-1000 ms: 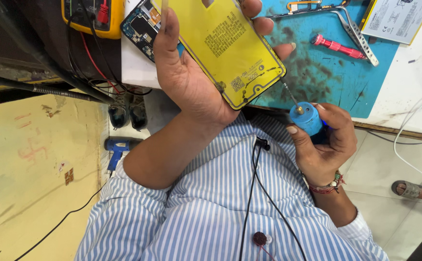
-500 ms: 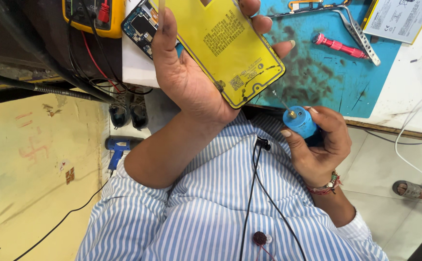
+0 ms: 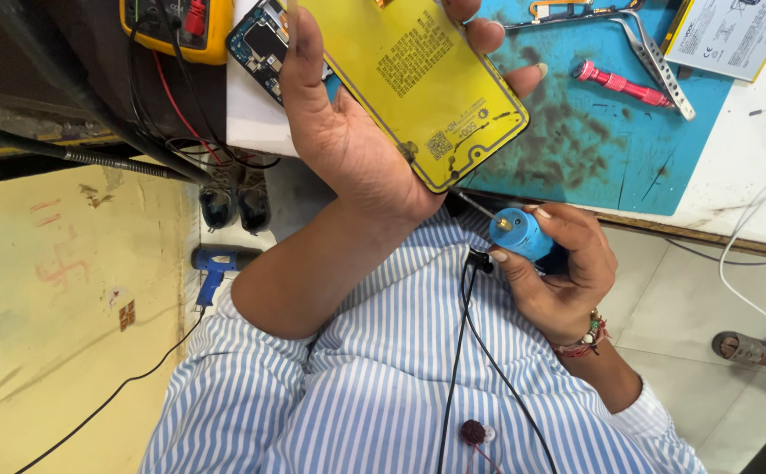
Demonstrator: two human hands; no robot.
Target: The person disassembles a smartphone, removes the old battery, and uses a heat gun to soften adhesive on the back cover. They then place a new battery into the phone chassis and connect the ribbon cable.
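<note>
phone panel point(image 3: 418, 79) in left hand point(image 3: 348, 149) above mat point(image 3: 593, 149), screwdriver point(image 3: 519, 233) in right hand point(image 3: 558, 272) below it

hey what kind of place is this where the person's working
Most likely a phone repair bench. The left hand holds a yellow phone back panel, the right hand a blue screwdriver. A bare phone circuit board, a multimeter and tweezers lie by the blue work mat.

A small electronics repair workshop: beside the stained blue rubber work mat point(image 3: 611, 149) lie a yellow multimeter point(image 3: 172, 31) and an opened phone's circuit board point(image 3: 264, 44).
</note>
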